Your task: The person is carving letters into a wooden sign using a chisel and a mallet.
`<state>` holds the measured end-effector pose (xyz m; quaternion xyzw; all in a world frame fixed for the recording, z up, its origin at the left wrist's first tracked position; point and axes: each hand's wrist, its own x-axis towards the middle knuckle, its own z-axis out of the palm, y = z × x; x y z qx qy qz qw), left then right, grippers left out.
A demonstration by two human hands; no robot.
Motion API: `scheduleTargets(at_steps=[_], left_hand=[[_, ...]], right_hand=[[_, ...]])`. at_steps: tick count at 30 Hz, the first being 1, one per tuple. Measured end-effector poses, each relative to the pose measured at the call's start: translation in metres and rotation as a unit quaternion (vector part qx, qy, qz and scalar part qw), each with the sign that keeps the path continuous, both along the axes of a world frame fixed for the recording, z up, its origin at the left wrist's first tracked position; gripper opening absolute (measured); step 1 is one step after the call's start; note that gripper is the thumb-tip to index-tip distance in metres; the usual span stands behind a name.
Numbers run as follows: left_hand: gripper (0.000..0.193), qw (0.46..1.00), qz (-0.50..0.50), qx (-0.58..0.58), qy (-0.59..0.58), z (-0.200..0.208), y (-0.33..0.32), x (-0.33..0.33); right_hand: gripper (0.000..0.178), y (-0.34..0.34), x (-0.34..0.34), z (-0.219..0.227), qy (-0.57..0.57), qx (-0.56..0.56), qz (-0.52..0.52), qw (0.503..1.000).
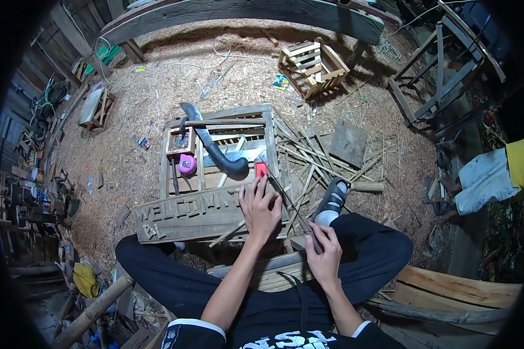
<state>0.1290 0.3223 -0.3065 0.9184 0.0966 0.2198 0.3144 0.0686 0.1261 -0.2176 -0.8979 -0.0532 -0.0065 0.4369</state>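
My left hand (261,208) rests with fingers spread over the right end of a wooden board (186,224) with raised wooden letters. Its fingertips lie just below a red piece (261,169), which meets a flat metal blade. Beyond the board, a curved machete (204,136) with a dark handle lies across a slatted wooden frame (269,131). My right hand (325,253), closed in a pinch near my knee, grips a thin dark strip (294,202). The strip slants away toward the frame's right side; its exact kind is unclear.
On the frame are a pink tape measure (187,164) and a small wooden box (180,141). Thin sticks (308,152) and a flat board (348,142) lie to the right. A slatted crate (314,70) stands farther off. Another person's legs (486,177) show at right.
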Motion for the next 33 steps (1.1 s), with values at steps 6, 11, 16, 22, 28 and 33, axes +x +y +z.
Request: scheduleTargets(at_steps=[6,11,16,22,28,33], left_hand=[[0.015,1.000,-0.003,0.011,-0.005,0.002,0.004,-0.001],[0.016,1.000,-0.008,0.014,-0.007,0.002,0.001,0.001],[0.015,1.000,-0.002,0.004,0.002,0.003,0.001,-0.001],[0.016,1.000,-0.005,-0.007,-0.009,0.003,0.004,0.002],[0.014,1.000,-0.009,0.001,-0.003,0.003,0.005,0.002],[0.015,1.000,-0.016,-0.005,-0.001,0.001,0.005,0.000]], right_hand=[[0.034,-0.022,-0.008,0.007,0.024,0.021,0.013,0.999],[0.033,0.013,0.020,-0.007,-0.015,0.038,0.008,0.999],[0.032,-0.011,0.003,-0.002,0.005,0.029,0.020,0.999],[0.034,0.013,0.021,-0.008,-0.004,0.021,0.018,1.000],[0.033,-0.015,-0.001,-0.003,0.011,0.030,0.018,0.999],[0.034,0.020,0.024,-0.009,-0.017,0.046,0.021,0.999]])
